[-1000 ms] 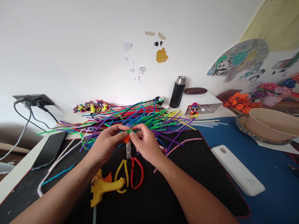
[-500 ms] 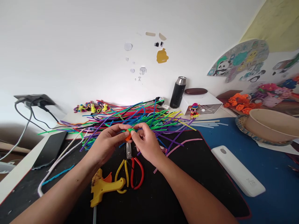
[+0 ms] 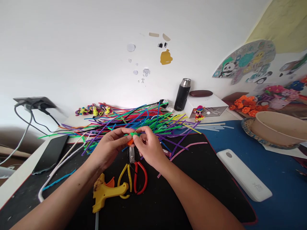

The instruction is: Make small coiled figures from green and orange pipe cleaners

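A small orange-and-green craft piece (image 3: 130, 142) is pinched between the fingertips of the left hand (image 3: 109, 145) and the right hand (image 3: 151, 147). Its green part sits on top; the orange part shows below, rounded and compact. Fingers cover much of it, so its full shape cannot be told. It is beyond the yellow glue gun (image 3: 109, 191) and to its right, apart from it.

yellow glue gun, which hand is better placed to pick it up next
Probably the left hand: the yellow glue gun lies nearer to it than to the right hand. Both pinch a small green-and-orange piece, so the left would need to let go first.
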A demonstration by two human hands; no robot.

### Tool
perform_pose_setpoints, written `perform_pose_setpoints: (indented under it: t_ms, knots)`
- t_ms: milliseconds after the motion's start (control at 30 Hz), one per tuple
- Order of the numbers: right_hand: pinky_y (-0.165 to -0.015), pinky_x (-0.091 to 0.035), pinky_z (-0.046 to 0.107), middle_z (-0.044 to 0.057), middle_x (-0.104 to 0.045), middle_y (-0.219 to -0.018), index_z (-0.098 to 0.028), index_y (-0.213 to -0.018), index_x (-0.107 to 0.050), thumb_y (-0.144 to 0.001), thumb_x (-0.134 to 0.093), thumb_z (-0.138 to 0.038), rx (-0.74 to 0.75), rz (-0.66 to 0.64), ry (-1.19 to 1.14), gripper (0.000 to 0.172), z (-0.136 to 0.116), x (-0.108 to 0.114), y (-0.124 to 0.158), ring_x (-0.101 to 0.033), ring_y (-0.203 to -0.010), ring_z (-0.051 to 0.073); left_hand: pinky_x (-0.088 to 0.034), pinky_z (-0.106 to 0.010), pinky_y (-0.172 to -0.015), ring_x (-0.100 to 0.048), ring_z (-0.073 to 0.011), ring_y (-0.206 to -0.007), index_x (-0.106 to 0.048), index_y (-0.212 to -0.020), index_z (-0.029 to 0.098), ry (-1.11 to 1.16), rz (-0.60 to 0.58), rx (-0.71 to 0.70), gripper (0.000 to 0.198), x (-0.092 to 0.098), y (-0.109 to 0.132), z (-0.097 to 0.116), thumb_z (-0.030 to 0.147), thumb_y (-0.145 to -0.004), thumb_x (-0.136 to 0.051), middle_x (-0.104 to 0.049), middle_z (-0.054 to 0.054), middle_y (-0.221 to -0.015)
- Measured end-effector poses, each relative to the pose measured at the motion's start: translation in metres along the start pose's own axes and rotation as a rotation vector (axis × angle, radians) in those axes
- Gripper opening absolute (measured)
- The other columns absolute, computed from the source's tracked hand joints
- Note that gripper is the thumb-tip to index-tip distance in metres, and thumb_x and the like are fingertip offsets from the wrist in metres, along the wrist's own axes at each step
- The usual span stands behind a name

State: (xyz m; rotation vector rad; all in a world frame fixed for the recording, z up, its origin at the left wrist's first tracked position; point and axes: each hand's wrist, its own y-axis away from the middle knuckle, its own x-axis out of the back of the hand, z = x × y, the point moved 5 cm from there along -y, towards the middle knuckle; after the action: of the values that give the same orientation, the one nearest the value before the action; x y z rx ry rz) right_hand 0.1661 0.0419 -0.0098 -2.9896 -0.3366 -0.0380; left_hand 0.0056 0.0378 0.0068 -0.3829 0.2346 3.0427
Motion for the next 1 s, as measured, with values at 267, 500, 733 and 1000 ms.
perform_pose_setpoints:
  t_ms: [267, 500, 733, 1000]
  knots:
    - [-0.051, -0.039, 0.029, -0.007, -0.054, -0.064, -0.028, -0.108, -0.057, -0.099, -0.067, -0.040, 0.000, 0.006, 0.005, 0.018, -0.0014, -0.0001, 0.0013, -0.055, -0.052, 0.018, -0.060, -0.029, -0.075, -0.073, -0.0186, -0.075, -0.087, -0.098, 0.016, -0.009, -0.013, -0.004, 0.033, 0.0026, -0.0001, -0.0022, 0.030, -0.071, -0.101, -0.081, -0.008, -0.088]
    - [-0.050, -0.038, 0.028, -0.008, -0.054, -0.063, -0.028, -0.107, -0.057, -0.099, -0.066, -0.038, 0.001, 0.006, 0.003, 0.016, -0.0024, -0.0008, 0.0009, -0.054, -0.050, 0.017, -0.061, -0.029, -0.075, -0.073, -0.0186, -0.075, -0.087, -0.096, 0.015, 0.000, -0.008, -0.005, 0.032, 0.0014, -0.0003, -0.0011, 0.029, -0.071, -0.101, -0.080, -0.008, -0.088]
    - [-0.050, -0.039, 0.029, -0.008, -0.053, -0.063, -0.028, -0.108, -0.057, -0.099, -0.065, -0.039, 0.005, 0.006, 0.011, 0.017, -0.0034, -0.0001, 0.0019, -0.054, -0.049, 0.017, -0.061, -0.030, -0.075, -0.073, -0.0187, -0.073, -0.087, -0.096, 0.015, 0.008, -0.016, -0.006, 0.032, -0.0004, 0.0003, -0.0006, 0.029, -0.071, -0.101, -0.081, -0.007, -0.087]
    - [-0.050, -0.038, 0.029, -0.008, -0.052, -0.062, -0.028, -0.107, -0.057, -0.100, -0.065, -0.040, 0.015, 0.005, 0.017, 0.017, -0.0034, -0.0007, 0.0020, -0.053, -0.049, 0.017, -0.060, -0.030, -0.071, -0.073, -0.0191, -0.071, -0.087, -0.093, 0.015, 0.030, -0.003, 0.004, 0.031, -0.0007, 0.0000, -0.0013, 0.027, -0.069, -0.101, -0.081, -0.007, -0.084]
